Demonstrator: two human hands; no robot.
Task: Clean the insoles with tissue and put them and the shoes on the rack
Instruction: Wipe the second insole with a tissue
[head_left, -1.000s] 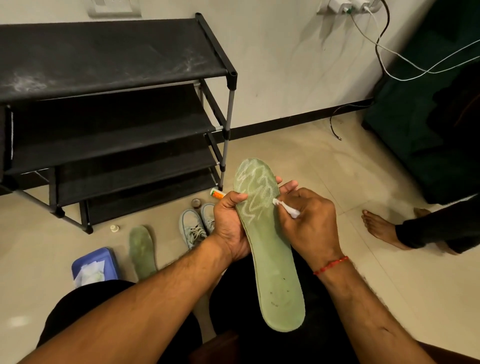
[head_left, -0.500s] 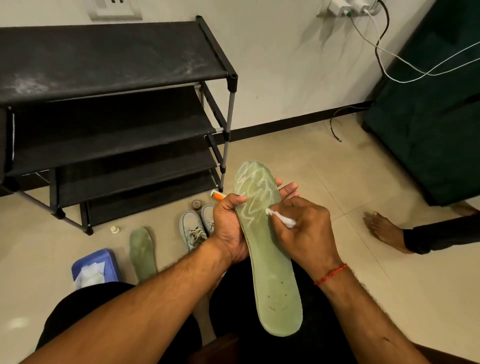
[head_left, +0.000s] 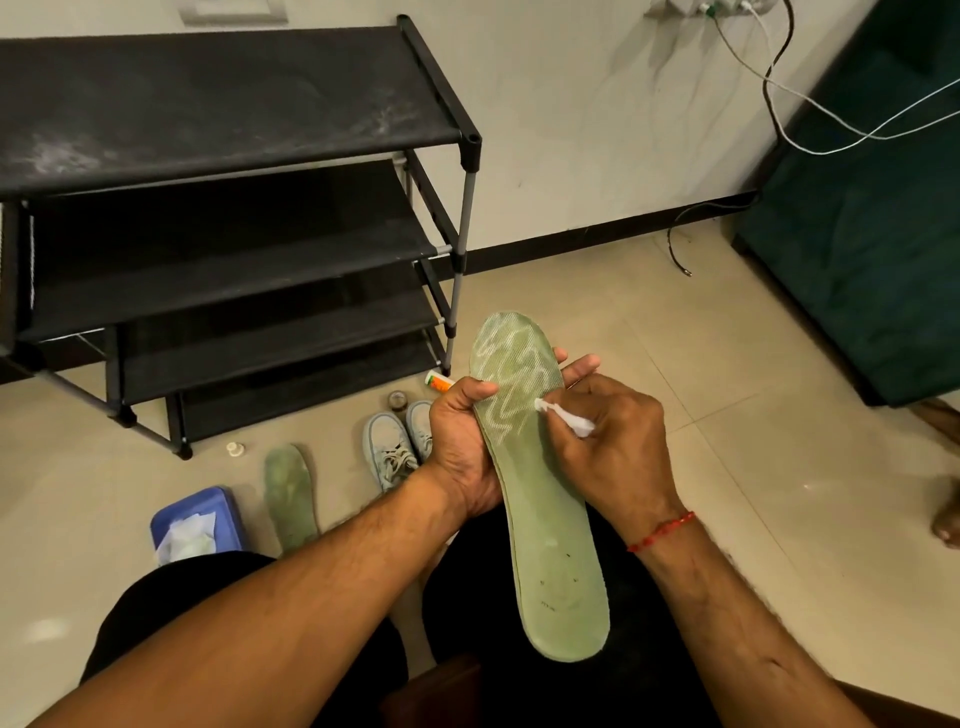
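- Head view showed one black rack (head_left: 234, 104) with four shelves at the left, against the wall; the frame cut off its left end.
- On the floor before it lay one blue tissue box (head_left: 228, 514), partly hidden by the person's knee, one small white cap (head_left: 235, 448), and one green insole (head_left: 291, 493) lying flat on its own.
- Two pale grey-blue shoes (head_left: 389, 449) stood side by side just right of that insole; the farther one was mostly hidden behind the left hand (head_left: 462, 447).
- One orange-and-white tube (head_left: 439, 382) and one small round jar (head_left: 398, 400) lay near the rack's foot, their labels too small to read.
- The left hand gripped a second insole (head_left: 545, 509) around its middle, thumb across the top face, fingers curled behind.
- That second insole was held up over the lap, toe pointing away: pale green, with whitish zigzag streaks over the toe half and a few dark specks near the heel.
- The right hand (head_left: 613, 447) pinched one twisted white tissue (head_left: 566, 415), its tip touching the streaked part.
- One red thread (head_left: 660, 530) circled the right wrist.
- At the far right stood a dark green sofa (head_left: 857, 234), and a bare foot (head_left: 945, 525) was cut off by the frame.
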